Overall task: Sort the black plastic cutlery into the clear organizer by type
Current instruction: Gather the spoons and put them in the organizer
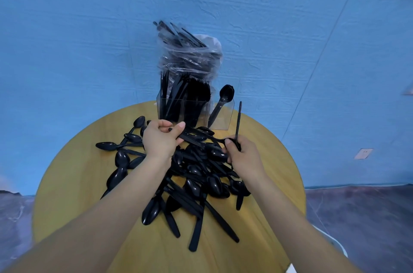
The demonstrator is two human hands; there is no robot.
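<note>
Left hand [161, 138]: fingers curled around several black handles [190, 139] lifted from the pile. Right hand [240, 156]: fingers closed on 1 upright utensil [238, 123], its type unclear, handle pointing to 12 o'clock. Beneath both, the loose cutlery pile [192, 179], mostly spoons, covers the round wooden table [73, 174]. At 12 o'clock stands the clear organizer [220, 116]; its right compartment holds 1 spoon [223, 100], the others are packed. A plastic-wrapped bundle [190, 53] stands behind it.

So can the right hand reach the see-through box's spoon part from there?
Probably yes. The right hand, already gripping a black plastic spoon, sits just in front of the clear plastic organizer, whose right compartment holds only one leaning black spoon. Nothing stands between them, and the top is open.
</note>
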